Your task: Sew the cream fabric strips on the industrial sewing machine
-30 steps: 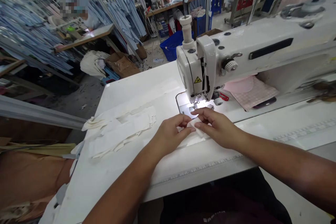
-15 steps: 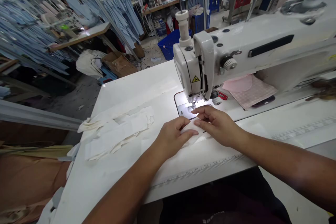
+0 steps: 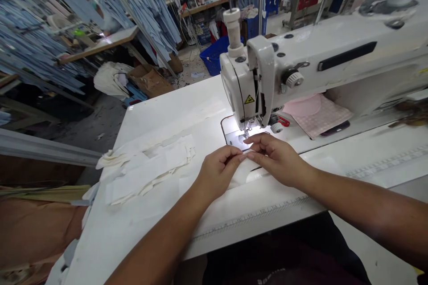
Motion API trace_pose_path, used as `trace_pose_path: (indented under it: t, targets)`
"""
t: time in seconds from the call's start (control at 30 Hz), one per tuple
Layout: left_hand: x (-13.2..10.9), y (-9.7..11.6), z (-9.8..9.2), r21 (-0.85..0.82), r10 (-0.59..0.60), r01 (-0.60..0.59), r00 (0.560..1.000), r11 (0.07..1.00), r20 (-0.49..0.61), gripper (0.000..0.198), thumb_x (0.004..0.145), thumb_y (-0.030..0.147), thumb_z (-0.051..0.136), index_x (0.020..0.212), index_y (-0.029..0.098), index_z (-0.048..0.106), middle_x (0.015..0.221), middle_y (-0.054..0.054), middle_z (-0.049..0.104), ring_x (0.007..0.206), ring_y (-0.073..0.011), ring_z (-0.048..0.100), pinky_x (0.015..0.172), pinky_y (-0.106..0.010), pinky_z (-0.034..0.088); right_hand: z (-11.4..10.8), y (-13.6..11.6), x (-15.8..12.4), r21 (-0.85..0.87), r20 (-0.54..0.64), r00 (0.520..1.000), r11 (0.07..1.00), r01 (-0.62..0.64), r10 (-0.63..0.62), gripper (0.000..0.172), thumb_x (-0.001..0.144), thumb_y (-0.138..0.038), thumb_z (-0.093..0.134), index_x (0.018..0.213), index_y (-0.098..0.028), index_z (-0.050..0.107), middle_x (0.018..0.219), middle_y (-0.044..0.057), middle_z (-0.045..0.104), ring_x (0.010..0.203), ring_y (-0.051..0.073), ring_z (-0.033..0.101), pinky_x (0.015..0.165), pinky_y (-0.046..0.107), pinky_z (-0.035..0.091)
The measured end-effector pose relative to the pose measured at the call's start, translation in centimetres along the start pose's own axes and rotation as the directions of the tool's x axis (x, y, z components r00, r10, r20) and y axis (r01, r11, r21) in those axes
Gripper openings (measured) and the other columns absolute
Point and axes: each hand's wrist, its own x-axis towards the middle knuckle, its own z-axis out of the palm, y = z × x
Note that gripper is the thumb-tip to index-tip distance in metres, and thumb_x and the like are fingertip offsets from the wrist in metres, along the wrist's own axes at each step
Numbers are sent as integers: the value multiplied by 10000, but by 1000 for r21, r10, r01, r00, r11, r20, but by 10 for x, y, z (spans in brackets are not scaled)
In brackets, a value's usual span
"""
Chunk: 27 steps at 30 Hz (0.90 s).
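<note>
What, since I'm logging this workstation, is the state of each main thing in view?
Left hand, pinching the white cloth
White cloth, held, mostly hidden
Right hand, bent, thumb beside the left fingertips; grip unclear
Sewing machine, lit below; running or stopped, unclear
White fabric pieces, stacked unevenly on the table
Pink checked fabric, lying beneath the machine
Blue basket, standing on the floor

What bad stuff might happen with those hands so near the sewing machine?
The right hand has a fingertip close to the needle area of the sewing machine, so that finger might get pricked. The white cloth at the left hand could slip or crease. The loose white pieces reach the left edge of the table, so some might slide off.
</note>
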Motion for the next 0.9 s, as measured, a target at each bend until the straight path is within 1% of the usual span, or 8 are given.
trace_pose_path:
  t: [0.17,0.3,0.4,0.5,0.6,0.77,0.9]
  targets:
    - [0,1,-1,77,46,-45,999,996,-5,184,840,290,482,724,197,592,679,26,589,636,-112,515,604,-229,417,1,0,0,-11,-7,1000,1000,-14,14,281,837,-339,497,1074,-201,556,740,-2,564,666,128,520,638,288,434]
    - [-1,1,-3,124,61,-61,998,990,2,206,853,285,446,717,199,575,676,25,578,645,-119,515,614,-238,419,0,0,0,45,-6,1000,999,-28,28,291,826,-336,511,1082,-199,542,766,3,567,702,133,530,661,294,438]
    - [-1,0,-3,111,48,-50,999,992,22,218,860,299,437,717,197,566,652,29,545,628,-114,496,600,-237,408,0,1,1,66,-11,999,997,-49,50,300,808,-341,537,1074,-201,541,752,-2,572,685,130,529,652,293,438]
    - [-1,-1,0,66,4,-7,999,998,37,167,819,344,524,754,198,569,645,38,517,590,-103,462,551,-225,384,-1,2,1,79,-22,998,996,-51,53,304,797,-351,551,1063,-203,547,766,5,592,710,138,545,666,302,441]
    - [-1,-2,3,30,-28,28,1000,999,-5,171,769,364,591,746,197,567,622,46,501,558,-95,439,519,-217,368,-1,3,2,80,-33,998,995,-51,54,305,790,-359,560,1050,-200,555,781,15,605,733,147,559,673,310,444]
    - [-1,0,4,8,-16,17,998,1000,-62,164,784,321,550,683,196,580,600,38,537,564,-101,475,549,-225,402,-1,2,2,96,-28,998,994,-48,51,313,792,-359,566,1056,-191,545,783,13,600,726,139,558,666,303,440]
    - [-1,1,2,-17,-58,56,994,998,-90,157,773,328,572,695,196,609,626,31,578,584,-108,506,569,-230,426,-2,0,3,168,27,993,979,-118,115,310,806,-341,544,1071,-184,503,757,-3,568,681,132,553,631,302,448]
